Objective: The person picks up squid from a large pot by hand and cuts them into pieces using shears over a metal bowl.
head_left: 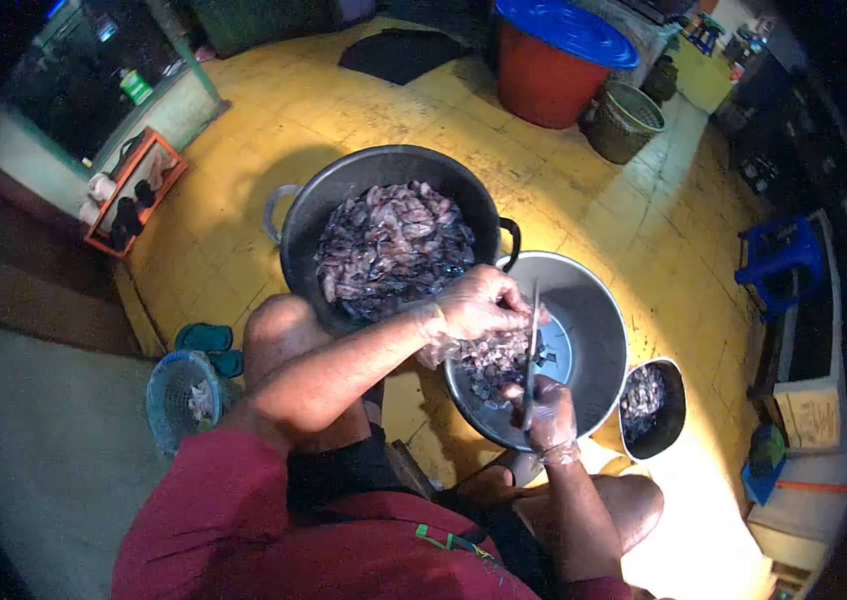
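My left hand, in a clear plastic glove, is closed in a pinch over the metal basin. A small pinkish squid piece shows at its fingertips, partly hidden. My right hand, also gloved, grips a knife by its lower end, the blade pointing up and away beside the left fingertips. Cut squid pieces and dark liquid lie in the basin below. Left of it stands a big dark pot, with a heap of whole-looking squid inside.
A small tub with more squid stands right of the basin. On the left are a blue basket, green sandals and an orange-framed rack. A red tub with a blue lid and a woven basket stand behind.
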Demonstrator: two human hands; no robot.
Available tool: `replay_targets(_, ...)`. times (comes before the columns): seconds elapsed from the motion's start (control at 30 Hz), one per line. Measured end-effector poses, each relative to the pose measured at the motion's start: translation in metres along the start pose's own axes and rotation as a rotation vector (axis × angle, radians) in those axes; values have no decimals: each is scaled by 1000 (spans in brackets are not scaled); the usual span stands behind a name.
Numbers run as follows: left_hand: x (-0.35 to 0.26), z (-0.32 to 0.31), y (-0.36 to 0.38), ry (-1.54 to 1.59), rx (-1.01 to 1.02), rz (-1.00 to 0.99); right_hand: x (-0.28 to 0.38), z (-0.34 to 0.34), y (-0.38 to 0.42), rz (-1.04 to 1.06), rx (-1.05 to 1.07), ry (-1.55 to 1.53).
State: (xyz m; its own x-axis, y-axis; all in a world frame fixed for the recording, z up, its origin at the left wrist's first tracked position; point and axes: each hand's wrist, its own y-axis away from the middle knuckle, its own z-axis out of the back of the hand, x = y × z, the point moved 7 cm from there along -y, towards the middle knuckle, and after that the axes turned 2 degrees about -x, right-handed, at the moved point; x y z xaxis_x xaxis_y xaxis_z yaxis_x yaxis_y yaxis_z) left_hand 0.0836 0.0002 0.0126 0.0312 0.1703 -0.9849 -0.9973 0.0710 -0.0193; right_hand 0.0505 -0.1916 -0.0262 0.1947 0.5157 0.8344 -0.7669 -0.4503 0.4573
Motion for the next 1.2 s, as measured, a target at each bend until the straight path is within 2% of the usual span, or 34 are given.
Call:
replay_targets(0.03,-3,0,0,2,0,-3,-9,6,-5,34,-57,83)
replay_targets(0.13,2,-18,5,-107,9,-125,-4,14,-9,111,-190,-234)
replay_targets(0.17,1,-26,9,-191,19,-183,8,21,-4,127,-223,-217)
replay_targets(0.23,1,-50,18,-349,210,-130,10,31,-8,195,-295,-277)
replay_targets(0.27,1,-60,21,-249,305,-202,15,36,-7,259,-331,-212)
replay_targets(0.37,6,-53,21,-346,344,-139,14,41,-5,184,-366,-296)
replay_targets(0.4,6,-42,13,-370,321,-65,14,41,-4,182,-371,-298)
replay_targets(0.43,15,-26,3,-427,190,-188,15,39,-4,167,-347,-292)
replay_targets(0.47,16,-7,-7,-490,173,-23,16,37,-3,155,-325,-289)
replay_targets(0.5,30,19,-16,-563,16,45,12,37,-6,186,-309,-274)
replay_targets(0.53,41,44,-22,-522,-128,21,8,35,-8,206,-304,-247)
replay_targets(0.57,47,68,-25,-574,-224,131,8,35,-9,228,-299,-221)
replay_targets(0.6,74,90,-32,-670,-346,150,12,33,-8,222,-297,-162)
replay_targets(0.63,64,100,-31,-765,-335,285,9,32,-10,224,-284,-113)
replay_targets(0.7,110,117,-49,-816,-332,229,9,29,-12,215,-281,-122)
replay_targets(0.77,161,130,-70,-914,-350,235,3,31,-15,235,-308,33)
replay_targets(0.83,172,128,-76,-993,-385,203,-5,32,-18,131,-313,78)
replay_targets(0.87,172,128,-80,-1070,-431,179,0,33,-16,156,-313,84)
replay_targets(0.9,160,123,-82,-1071,-422,172,-1,35,-17,151,-322,79)
replay_targets(0.97,137,118,-70,-918,-363,341,-4,35,-19,144,-336,88)
replay_targets(1.03,138,125,-70,-936,-378,333,6,34,-18,138,-306,48)
replay_targets(1.07,142,128,-68,-869,-357,360,12,33,-17,218,-300,65)
replay_targets(1.1,144,131,-64,-800,-334,390,17,32,-15,295,-294,83)
replay_targets(1.17,140,137,-60,-622,-319,351,18,32,-13,230,-277,120)
replay_targets(1.2,126,131,-55,-381,-295,375,19,29,-13,206,-235,184)
